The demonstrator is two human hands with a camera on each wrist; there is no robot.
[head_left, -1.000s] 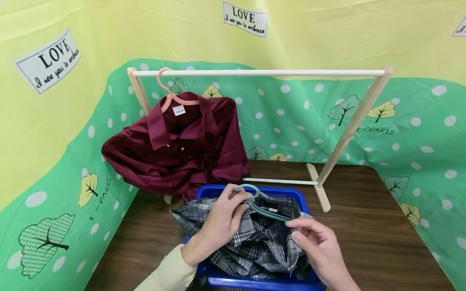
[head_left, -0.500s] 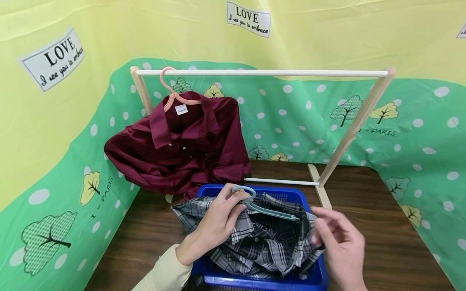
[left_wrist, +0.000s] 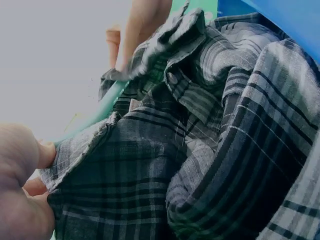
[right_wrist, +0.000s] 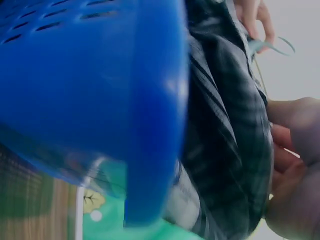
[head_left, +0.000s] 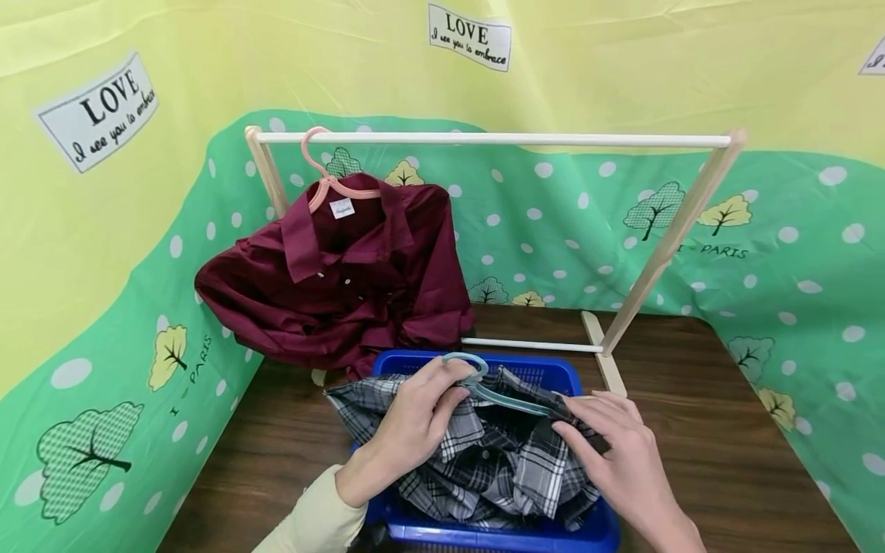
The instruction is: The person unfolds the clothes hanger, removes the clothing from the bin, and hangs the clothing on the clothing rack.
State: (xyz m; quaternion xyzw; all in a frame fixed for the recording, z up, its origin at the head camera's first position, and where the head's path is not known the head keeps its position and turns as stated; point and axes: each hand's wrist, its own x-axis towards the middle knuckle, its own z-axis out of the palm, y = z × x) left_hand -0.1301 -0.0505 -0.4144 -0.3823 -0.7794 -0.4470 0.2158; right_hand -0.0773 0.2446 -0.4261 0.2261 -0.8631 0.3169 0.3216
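A grey and black plaid shirt (head_left: 484, 468) lies bunched over the blue basket (head_left: 498, 538). My left hand (head_left: 418, 411) pinches the light teal hanger (head_left: 512, 401) just below its hook, together with the shirt's collar cloth. The hanger's one visible arm slopes right, into the shirt's shoulder. There my right hand (head_left: 618, 445) pinches the cloth between thumb and fingers, around the hanger's end. In the left wrist view, the teal hanger (left_wrist: 102, 106) runs between both hands along the collar. The right wrist view shows dark plaid cloth (right_wrist: 225, 130) held beside the basket's rim.
Behind stands a rack with a white rail (head_left: 525, 139) and wooden posts (head_left: 664, 253). A maroon shirt (head_left: 346, 284) hangs at its left on a pink hanger (head_left: 325, 180). The dark wooden table (head_left: 726, 445) lies beneath, and a printed yellow and green cloth (head_left: 588, 77) encloses it.
My right hand let go near the hanger's arm, swung out to the right, then came back and took the shirt's shoulder cloth over the hanger's end. The left hand kept its hold.
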